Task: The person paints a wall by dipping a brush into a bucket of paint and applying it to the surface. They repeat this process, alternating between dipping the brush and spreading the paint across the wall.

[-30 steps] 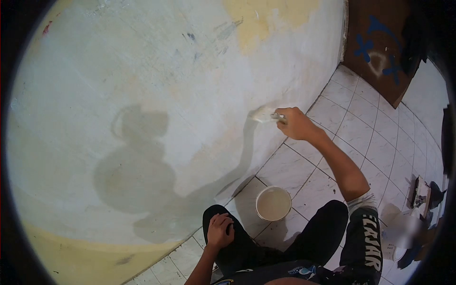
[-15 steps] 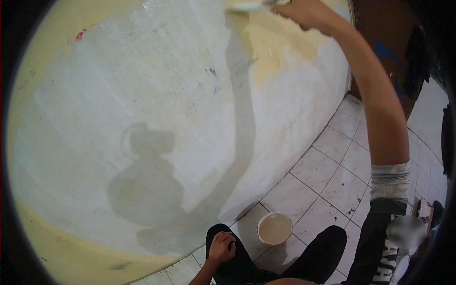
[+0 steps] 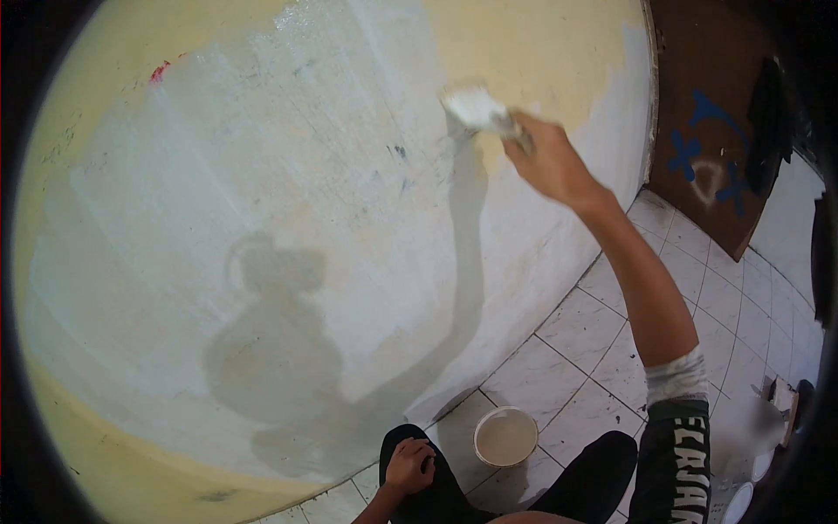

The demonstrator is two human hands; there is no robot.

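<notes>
My right hand (image 3: 550,162) is closed around the handle of a wide paintbrush (image 3: 476,106). The brush head, coated white and slightly blurred, lies against the wall (image 3: 349,175) where a pale whitish coat meets bare yellow. Down at the bottom, my left hand (image 3: 410,465) rests on my dark-trousered knee, fingers loosely bent and holding nothing. Between my knees a round white bucket (image 3: 506,437) stands on the floor with pale liquid inside.
White tiles (image 3: 576,327) cover the floor, with dark specks on them. A brown door (image 3: 707,113) with blue marks stands at upper right, a dark cloth (image 3: 768,122) hanging near it. White containers (image 3: 738,502) sit at lower right. Shadows fall across the wall.
My right hand has brought the paintbrush down the wall from the top edge and slightly right. The left hand stays on the knee.
</notes>
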